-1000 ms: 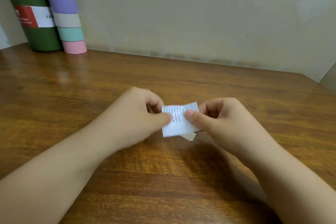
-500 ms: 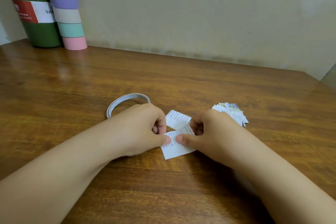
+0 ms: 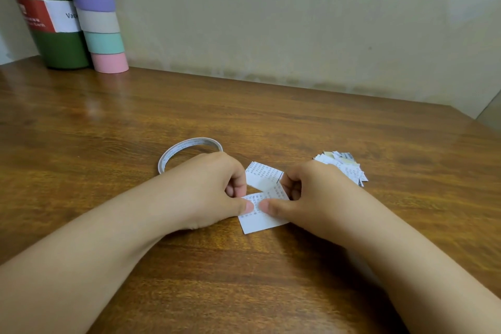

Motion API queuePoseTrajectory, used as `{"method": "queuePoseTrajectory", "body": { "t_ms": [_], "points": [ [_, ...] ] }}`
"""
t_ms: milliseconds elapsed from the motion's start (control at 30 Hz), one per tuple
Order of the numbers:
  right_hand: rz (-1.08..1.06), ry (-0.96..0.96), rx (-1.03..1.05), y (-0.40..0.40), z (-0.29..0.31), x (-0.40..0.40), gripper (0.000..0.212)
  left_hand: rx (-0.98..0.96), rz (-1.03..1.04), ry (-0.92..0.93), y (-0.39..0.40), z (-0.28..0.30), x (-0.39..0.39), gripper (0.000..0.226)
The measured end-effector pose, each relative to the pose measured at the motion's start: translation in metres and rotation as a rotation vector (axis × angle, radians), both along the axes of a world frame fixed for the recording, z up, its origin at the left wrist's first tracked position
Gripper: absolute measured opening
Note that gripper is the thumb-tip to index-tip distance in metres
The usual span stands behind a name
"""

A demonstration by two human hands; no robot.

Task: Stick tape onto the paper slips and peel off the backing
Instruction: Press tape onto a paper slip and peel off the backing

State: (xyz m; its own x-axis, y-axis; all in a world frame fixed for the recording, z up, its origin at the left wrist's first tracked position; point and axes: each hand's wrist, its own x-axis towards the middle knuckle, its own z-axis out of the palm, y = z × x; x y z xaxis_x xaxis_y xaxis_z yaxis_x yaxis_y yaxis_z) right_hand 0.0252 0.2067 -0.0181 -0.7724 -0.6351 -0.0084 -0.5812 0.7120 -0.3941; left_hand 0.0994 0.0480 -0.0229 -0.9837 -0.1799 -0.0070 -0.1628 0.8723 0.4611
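Note:
A white printed paper slip point(image 3: 261, 221) lies on the wooden table point(image 3: 244, 122). My left hand point(image 3: 214, 187) and my right hand point(image 3: 306, 195) both pinch its upper part, thumbs nearly touching on top. A second printed slip point(image 3: 261, 175) lies flat just behind it, between the hands. A thin white tape roll point(image 3: 173, 153) rests behind my left hand, partly hidden by it. A pile of several slips point(image 3: 344, 165) sits behind my right hand. No tape strip or backing can be made out on the held slip.
At the back left corner stand a green bottle point(image 3: 51, 22) with a red and white label and a tall stack of pastel tape rolls point(image 3: 99, 16). A beige wall point(image 3: 298, 22) runs behind the table. The table's right edge slants at far right.
Both hands lowered the slip from mid-air down toward me onto the table, uncovering the tape roll, the second slip and the pile. Since half a second ago little has moved.

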Motion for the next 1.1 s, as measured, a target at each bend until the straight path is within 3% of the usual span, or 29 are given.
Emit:
{"method": "queuePoseTrajectory", "body": {
  "t_ms": [200,333,467,1100],
  "points": [
    [0.011,-0.007,-0.002,0.0005,0.0001,-0.0055,0.032,0.008,0.007,-0.007,0.0003,-0.0001,-0.0007,0.019],
    [0.019,-0.007,0.012,0.0000,0.0002,-0.0014,0.041,0.006,0.002,-0.014,0.0005,0.0008,0.0003,0.019],
    [0.010,0.012,0.004,-0.0005,-0.0012,-0.0057,0.034,0.010,0.006,-0.018,0.0004,0.0009,-0.0006,0.019],
    [0.040,0.020,0.026,-0.0004,0.0008,-0.0011,0.042,0.004,0.005,-0.015,0.0010,0.0021,-0.0002,0.018]
  ]
}}
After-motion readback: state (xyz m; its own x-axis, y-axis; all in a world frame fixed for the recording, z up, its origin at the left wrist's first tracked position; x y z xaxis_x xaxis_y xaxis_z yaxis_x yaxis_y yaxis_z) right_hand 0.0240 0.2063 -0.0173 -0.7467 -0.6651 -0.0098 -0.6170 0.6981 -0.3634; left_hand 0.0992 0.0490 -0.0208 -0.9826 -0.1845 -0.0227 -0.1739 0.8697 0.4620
